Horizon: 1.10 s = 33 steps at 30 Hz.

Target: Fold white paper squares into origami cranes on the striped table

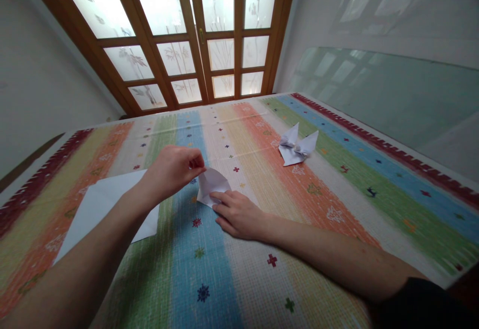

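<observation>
A small folded piece of white paper (214, 183) stands partly raised on the blue stripe of the tablecloth. My left hand (172, 169) pinches its upper left corner between thumb and fingertips and holds that corner up. Lying low at the paper's right side is my right hand (239, 214), its fingers spread and its fingertips pressing the lower edge against the cloth. Beneath my left forearm a larger sheet of white paper (101, 204) lies flat, partly covered by the arm.
Two pointed folded paper pieces (297, 144) sit close together farther back on the right. The striped tablecloth (284, 199) covers the table. Beyond it are wooden doors with frosted panes (220, 52), and a glass panel (392, 89) stands along the right wall.
</observation>
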Each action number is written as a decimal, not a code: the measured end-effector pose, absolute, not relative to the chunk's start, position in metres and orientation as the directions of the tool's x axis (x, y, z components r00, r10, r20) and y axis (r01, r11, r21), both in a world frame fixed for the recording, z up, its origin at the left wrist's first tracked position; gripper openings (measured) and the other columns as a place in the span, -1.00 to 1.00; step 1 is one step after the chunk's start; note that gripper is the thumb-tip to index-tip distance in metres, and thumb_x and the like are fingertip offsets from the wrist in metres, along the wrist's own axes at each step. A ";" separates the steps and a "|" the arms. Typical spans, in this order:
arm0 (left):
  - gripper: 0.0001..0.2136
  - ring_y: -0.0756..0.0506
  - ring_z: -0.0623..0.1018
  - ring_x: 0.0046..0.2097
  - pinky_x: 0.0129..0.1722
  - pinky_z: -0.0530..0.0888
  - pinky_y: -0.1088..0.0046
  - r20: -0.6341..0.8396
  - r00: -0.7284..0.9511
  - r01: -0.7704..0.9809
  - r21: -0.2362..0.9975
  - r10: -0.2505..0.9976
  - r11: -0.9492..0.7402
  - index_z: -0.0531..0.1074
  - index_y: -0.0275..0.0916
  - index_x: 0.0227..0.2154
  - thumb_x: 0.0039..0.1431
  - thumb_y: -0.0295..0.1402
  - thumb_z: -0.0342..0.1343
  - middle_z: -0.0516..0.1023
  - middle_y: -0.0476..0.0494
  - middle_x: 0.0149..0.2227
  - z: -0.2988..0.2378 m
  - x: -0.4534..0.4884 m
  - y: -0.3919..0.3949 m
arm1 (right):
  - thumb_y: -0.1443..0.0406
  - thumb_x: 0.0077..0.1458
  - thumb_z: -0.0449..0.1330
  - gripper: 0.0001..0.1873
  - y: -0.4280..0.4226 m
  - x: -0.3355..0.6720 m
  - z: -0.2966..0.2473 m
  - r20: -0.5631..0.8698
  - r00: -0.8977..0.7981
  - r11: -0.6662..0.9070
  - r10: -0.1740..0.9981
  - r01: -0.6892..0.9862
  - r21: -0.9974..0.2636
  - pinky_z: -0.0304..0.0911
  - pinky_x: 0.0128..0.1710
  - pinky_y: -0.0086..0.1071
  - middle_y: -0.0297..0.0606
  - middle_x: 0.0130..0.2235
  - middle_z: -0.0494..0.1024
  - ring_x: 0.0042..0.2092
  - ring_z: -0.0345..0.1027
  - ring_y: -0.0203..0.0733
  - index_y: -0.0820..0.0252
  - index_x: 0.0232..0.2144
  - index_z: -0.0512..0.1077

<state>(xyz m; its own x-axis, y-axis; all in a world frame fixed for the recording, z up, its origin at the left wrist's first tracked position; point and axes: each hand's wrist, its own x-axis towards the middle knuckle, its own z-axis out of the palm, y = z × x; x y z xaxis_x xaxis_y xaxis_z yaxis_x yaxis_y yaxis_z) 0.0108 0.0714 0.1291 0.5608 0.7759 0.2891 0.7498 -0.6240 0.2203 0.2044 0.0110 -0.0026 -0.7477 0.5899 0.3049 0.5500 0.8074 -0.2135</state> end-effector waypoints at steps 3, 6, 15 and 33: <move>-0.88 -0.04 0.52 -0.47 -0.45 0.34 0.49 0.315 0.555 0.761 0.183 0.770 -0.623 0.46 -0.22 -0.53 0.07 -0.36 0.17 0.56 -0.03 -0.52 0.127 0.013 0.070 | 0.25 0.23 0.07 -0.73 0.011 0.204 -0.002 0.308 -0.749 0.810 0.586 0.550 -0.203 0.28 0.00 -0.10 0.03 0.16 0.35 -0.01 0.32 -0.01 0.32 -0.13 0.44; -0.95 -0.04 0.53 -0.45 -0.43 0.35 0.48 0.338 0.542 0.760 0.193 0.769 -0.621 0.47 -0.21 -0.43 0.08 -0.36 0.16 0.58 -0.03 -0.48 0.124 0.014 0.068 | 0.25 0.23 0.08 -0.73 0.011 0.204 -0.001 0.306 -0.748 0.808 0.589 0.550 -0.211 0.28 -0.01 -0.10 0.05 0.17 0.35 -0.01 0.33 -0.01 0.32 -0.13 0.44; -0.87 -0.05 0.54 -0.45 -0.41 0.35 0.46 0.310 0.501 0.780 0.243 0.808 -0.577 0.46 -0.19 -0.29 0.05 -0.40 0.20 0.59 0.01 -0.46 0.126 0.015 0.067 | 0.25 0.23 0.08 -0.74 0.011 0.205 -0.004 0.312 -0.747 0.809 0.587 0.547 -0.213 0.28 -0.01 -0.10 0.03 0.18 0.34 0.01 0.32 -0.01 0.30 -0.12 0.44; -0.94 -0.07 0.51 -0.39 -0.36 0.37 0.43 0.214 0.595 0.726 0.271 0.775 -0.632 0.50 -0.24 -0.45 0.05 -0.36 0.20 0.54 -0.05 -0.46 0.126 0.011 0.071 | 0.24 0.22 0.09 -0.73 0.011 0.204 -0.003 0.305 -0.750 0.810 0.586 0.558 -0.183 0.28 -0.05 -0.11 0.06 0.14 0.37 -0.05 0.34 -0.01 0.33 -0.14 0.44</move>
<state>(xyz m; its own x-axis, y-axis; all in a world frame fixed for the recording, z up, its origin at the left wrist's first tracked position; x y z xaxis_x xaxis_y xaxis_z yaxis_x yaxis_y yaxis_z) 0.0112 0.0710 0.1256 0.5950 0.7746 0.2143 0.7257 -0.6324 0.2710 0.2039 0.0111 -0.0031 -0.7504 0.5861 0.3054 0.5580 0.8095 -0.1826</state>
